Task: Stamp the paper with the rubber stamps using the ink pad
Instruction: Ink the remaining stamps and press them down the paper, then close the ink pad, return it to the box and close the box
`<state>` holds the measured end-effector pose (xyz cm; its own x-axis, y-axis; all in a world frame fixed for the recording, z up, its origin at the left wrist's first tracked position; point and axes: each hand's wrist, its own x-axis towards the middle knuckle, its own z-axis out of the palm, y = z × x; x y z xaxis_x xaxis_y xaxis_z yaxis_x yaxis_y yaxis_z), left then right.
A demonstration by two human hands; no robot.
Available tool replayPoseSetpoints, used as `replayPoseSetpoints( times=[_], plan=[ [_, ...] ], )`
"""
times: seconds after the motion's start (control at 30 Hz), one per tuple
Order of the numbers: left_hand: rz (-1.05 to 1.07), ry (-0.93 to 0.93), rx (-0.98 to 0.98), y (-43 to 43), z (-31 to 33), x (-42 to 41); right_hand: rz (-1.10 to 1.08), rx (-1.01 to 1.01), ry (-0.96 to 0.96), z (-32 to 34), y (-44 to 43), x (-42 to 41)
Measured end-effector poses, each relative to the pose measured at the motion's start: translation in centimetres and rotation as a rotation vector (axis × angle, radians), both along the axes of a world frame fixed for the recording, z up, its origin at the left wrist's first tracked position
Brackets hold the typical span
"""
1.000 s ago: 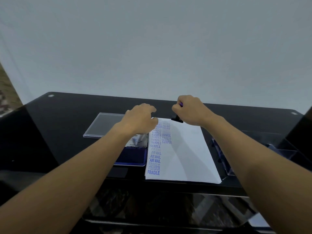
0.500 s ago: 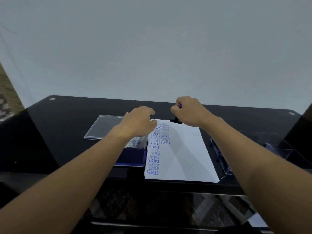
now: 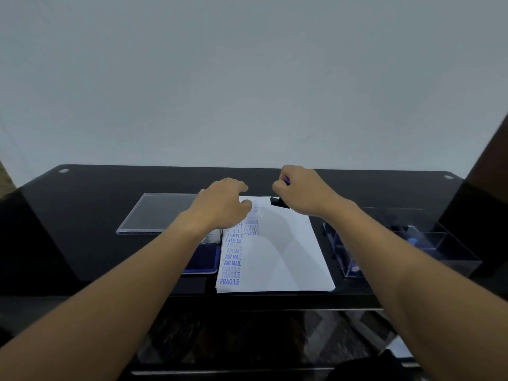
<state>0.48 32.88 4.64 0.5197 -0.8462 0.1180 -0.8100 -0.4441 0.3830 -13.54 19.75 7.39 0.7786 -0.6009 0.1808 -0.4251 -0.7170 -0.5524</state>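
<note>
Not much has changed in the last second. The right hand (image 3: pixel 305 191) still pinches the rubber stamp (image 3: pixel 279 202) by its handle, with the fingers curled tight round it and a bit of purple peeking out at the top. The stamp's black foot still sits at the far edge of the paper (image 3: pixel 286 257), just above the middle of the frame. It has hardly slid along the sheet. Everything only sits a little lower in the frame now, so it looks like the head tips up and the hands stay put. The left hand (image 3: pixel 222 204) stays on the top left corner of the sheet. Its fingers are loose and bent, holding nothing and just keeping the paper from sliding. I cannot tell if the foot is flat on the paper or tipped up a bit. Two rows of blue words run down the left side of the sheet (FRAGILE, AIR MAIL and SAMPLE can be read). The rest is white, so there is lots of room left. The blue ink pad (image 3: pixel 204 259) lies open just left of the paper, partly under the left arm. My guess is that this is one long press to start a new row. The stamp may need fresh ink soon, since some words look pale.
</note>
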Motion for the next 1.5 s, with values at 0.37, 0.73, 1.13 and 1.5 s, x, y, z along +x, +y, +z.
replayPoseSetpoints(
  times=[0.37, 0.73, 1.13, 1.5],
  plan=[
    [-0.145, 0.039, -0.025, -5.9, -0.3, -7.2, -0.167, -0.066, 0.125, 0.0, -7.3, -11.1],
    [-0.294, 0.121, -0.048, -14.2, -0.5, -14.6, -0.507, -0.128, 0.271, -0.9, -15.7, -19.8],
    [-0.269, 0.019, 0.027, -18.1, -4.2, -16.9, -0.62, -0.288, 0.379, -5.2, -17.9, -19.1],
    [-0.256, -0.028, 0.023, -18.4, -5.2, -17.1, -0.611, -0.277, 0.511, -5.5, -18.3, -17.8]
  ],
)
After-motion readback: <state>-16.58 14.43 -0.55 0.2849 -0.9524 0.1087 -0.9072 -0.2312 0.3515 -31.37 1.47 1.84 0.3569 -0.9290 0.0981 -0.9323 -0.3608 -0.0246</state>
